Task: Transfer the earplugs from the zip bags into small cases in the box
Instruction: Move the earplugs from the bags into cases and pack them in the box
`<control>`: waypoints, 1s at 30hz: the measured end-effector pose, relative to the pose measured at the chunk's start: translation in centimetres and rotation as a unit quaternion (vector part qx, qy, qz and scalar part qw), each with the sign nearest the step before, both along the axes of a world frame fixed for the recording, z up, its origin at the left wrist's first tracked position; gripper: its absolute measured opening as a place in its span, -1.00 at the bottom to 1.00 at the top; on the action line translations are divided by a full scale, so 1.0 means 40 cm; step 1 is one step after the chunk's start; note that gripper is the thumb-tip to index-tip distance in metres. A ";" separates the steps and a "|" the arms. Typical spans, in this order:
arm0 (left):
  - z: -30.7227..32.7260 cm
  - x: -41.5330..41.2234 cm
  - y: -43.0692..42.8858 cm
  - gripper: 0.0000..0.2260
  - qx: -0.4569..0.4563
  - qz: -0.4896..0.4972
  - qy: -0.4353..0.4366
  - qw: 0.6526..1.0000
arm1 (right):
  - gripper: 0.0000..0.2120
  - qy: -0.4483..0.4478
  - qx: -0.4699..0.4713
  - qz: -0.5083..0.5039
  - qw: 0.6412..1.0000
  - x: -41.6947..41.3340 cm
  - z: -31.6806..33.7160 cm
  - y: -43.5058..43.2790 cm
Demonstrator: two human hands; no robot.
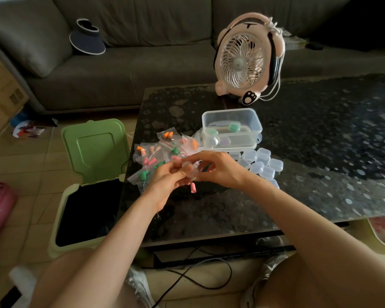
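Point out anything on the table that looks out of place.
One pink earplug lies loose on the table just below both hands, outside any zip bag or case. Nothing else stands out.

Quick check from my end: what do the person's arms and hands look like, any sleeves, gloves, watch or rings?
Both arms are bare to the bottom edge of the frame, with no sleeves in sight. The left hand and right hand wear no gloves. No watch or bracelet shows on either wrist, and no ring can be made out, though the fingers are small and partly overlapped in this view.
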State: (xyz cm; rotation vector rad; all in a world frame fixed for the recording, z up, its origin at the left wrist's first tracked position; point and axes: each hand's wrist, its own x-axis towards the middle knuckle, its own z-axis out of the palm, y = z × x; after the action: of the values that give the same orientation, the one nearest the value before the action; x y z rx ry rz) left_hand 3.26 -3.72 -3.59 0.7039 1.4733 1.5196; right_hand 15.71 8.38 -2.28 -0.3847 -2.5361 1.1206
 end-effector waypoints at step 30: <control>-0.006 -0.091 -0.078 -0.68 -0.053 0.015 0.195 0.979 | -0.54 -0.328 0.098 -0.174 0.923 -0.074 -0.032 -0.082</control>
State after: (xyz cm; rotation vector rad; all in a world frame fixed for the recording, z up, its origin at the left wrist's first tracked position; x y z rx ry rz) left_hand -0.38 -6.84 -3.82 0.9584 1.8485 1.3618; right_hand 12.76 5.08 -3.57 -1.2792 -2.9131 0.6598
